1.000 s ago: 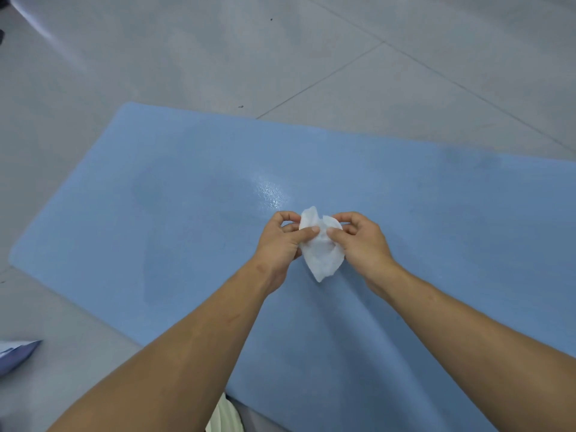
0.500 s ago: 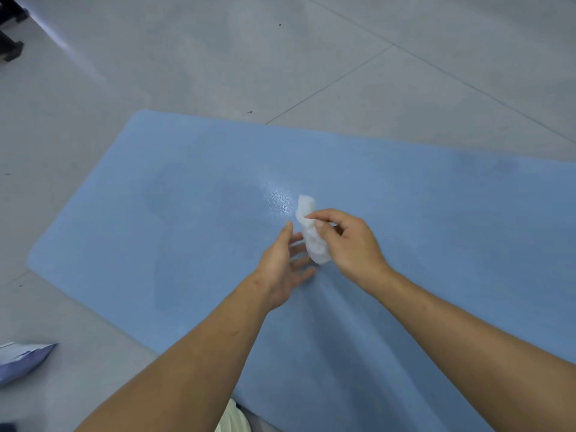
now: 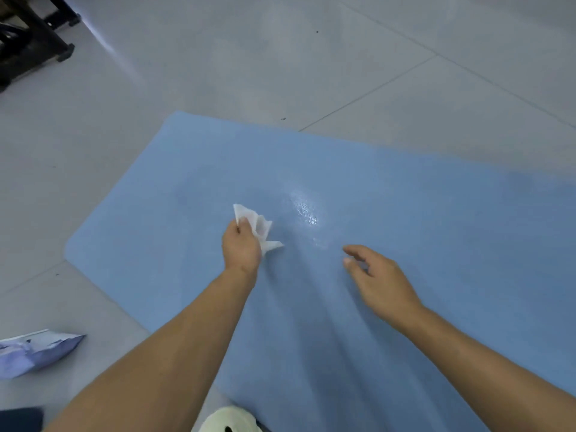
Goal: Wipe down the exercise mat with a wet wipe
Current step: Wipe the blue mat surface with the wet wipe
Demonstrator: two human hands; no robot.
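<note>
A light blue exercise mat [image 3: 405,213] lies flat on the grey tiled floor, with a shiny wet patch near its middle. My left hand [image 3: 241,249] grips a crumpled white wet wipe [image 3: 258,227] just above the mat, left of the wet patch. The wipe sticks out above and to the right of the fist. My right hand [image 3: 377,279] hovers over the mat to the right, fingers loosely spread and holding nothing.
A pale purple wipe packet [image 3: 34,353] lies on the floor at the lower left, off the mat. A dark furniture base [image 3: 31,39] stands at the top left. A pale shoe [image 3: 230,420] shows at the bottom edge.
The wipe went from both hands, to the right hand, and is now in my left hand. My right hand has let go and drawn away to the right. The view has shifted left.
</note>
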